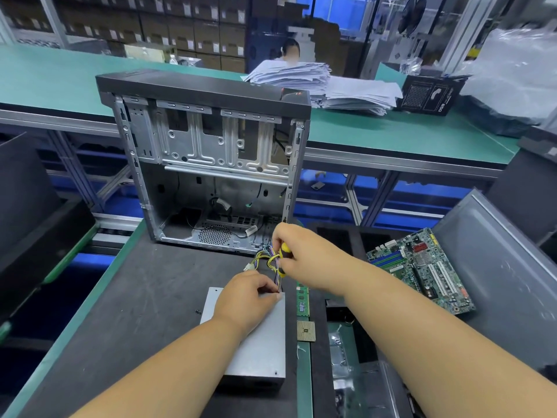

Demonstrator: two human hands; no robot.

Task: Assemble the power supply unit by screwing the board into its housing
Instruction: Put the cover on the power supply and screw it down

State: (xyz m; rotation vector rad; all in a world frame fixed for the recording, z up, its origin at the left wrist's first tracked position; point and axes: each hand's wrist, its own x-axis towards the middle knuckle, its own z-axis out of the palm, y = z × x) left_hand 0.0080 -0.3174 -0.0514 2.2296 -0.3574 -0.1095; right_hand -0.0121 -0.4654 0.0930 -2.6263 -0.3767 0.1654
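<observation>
The gray power supply box (pixel 262 348) lies in front of the open computer case (pixel 208 164). The left hand (pixel 244 300) pinches at its top corner. The right hand (pixel 304 254) grips a yellow screwdriver (pixel 283 260) there.

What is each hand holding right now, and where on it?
The right hand grips a screwdriver by its yellow-and-black handle. The left hand rests on the power supply, fingertips pinched at its far corner beside the tip; what they pinch cannot be told.

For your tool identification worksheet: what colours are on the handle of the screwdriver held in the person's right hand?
Yellow and black, on the screwdriver handle gripped by the right hand; the head view shows it.
</observation>
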